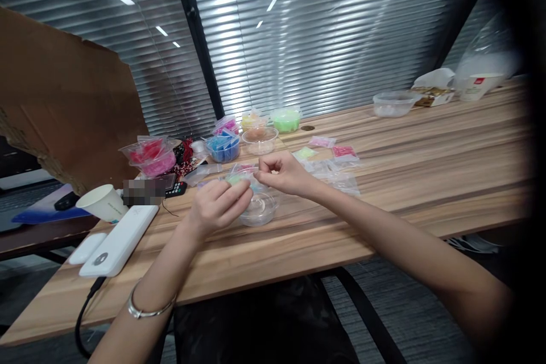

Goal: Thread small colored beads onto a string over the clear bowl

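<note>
My left hand [219, 207] is closed, fingers curled with the tips pressed together, at the left side of a clear round plastic bowl [258, 215]. Above the bowl's far right rim, my right hand [281, 172] is closed in a pinch. Whatever either hand holds is too small or hidden to make out. Just behind the hands, partly covered by them, lie small clear bags with pink and pale green contents [244, 169]. Flat clear plastic bags [343, 181] lie beyond my right wrist.
Tubs of blue packets [224, 148], pink packets [153, 159] and green pieces [286, 120] stand at the back. Small packets [344, 151] lie mid-table. A paper cup [102, 203] and white power bank [121, 242] with a cable are left. An open container [393, 104] stands back right.
</note>
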A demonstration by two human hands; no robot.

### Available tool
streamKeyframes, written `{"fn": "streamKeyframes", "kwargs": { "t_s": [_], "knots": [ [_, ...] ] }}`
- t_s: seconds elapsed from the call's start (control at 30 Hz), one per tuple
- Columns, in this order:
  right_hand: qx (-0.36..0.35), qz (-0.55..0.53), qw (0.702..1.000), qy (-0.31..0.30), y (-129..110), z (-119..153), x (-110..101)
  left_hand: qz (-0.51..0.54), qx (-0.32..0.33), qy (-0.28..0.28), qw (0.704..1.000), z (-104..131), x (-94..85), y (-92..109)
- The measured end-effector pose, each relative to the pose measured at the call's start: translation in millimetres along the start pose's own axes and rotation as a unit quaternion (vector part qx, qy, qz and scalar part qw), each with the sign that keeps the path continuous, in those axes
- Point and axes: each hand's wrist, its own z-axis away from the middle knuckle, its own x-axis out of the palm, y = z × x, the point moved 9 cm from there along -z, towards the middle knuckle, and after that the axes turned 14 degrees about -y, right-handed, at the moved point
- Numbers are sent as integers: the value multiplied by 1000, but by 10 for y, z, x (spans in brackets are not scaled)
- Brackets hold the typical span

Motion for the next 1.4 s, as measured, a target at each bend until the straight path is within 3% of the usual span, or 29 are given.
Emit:
{"fn": "streamKeyframes", "kwargs": {
  "t_s": [0.1,0.2,0.3,0.43,0.73,1.0,1.23,1.4],
  "knots": [
    [-15,51,998,21,-68,6,-32,4,-30,28,999,59,20,-74],
    [-1,86,996,-19,-77,-8,39,16,-69,37,997,60,46,-159],
    [25,88,994,-67,-26,-16,122,60,-113,-11,992,-8,110,-251],
    [39,62,995,-62,10,-11,134,123,-141,-96,978,-66,247,-284],
    [44,36,996,-68,35,-24,182,233,-212,-88,945,-29,375,-335],
    [82,82,993,-17,155,-8,71,262,-143,-24,954,-80,262,-264],
    [60,77,991,-93,64,-22,215,258,-74,-60,961,-133,251,-162],
    [78,80,987,-118,106,2,257,304,-89,-72,946,-116,310,-178]
  ]
}}
